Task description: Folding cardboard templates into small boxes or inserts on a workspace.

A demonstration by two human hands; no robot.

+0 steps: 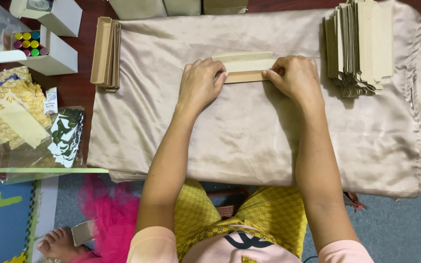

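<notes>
Seen from above, a person's left hand (200,84) and right hand (294,78) each pinch one end of a long, flat, pale tan cardboard box piece (244,66), fingers closed on it, near the centre of a shiny beige satin cloth (249,131) spread over the table. At two o'clock from the hands sits a tall stack of flat tan cardboard blanks (359,46); at ten o'clock lie a few finished narrow tan cardboard trays (105,52).
</notes>
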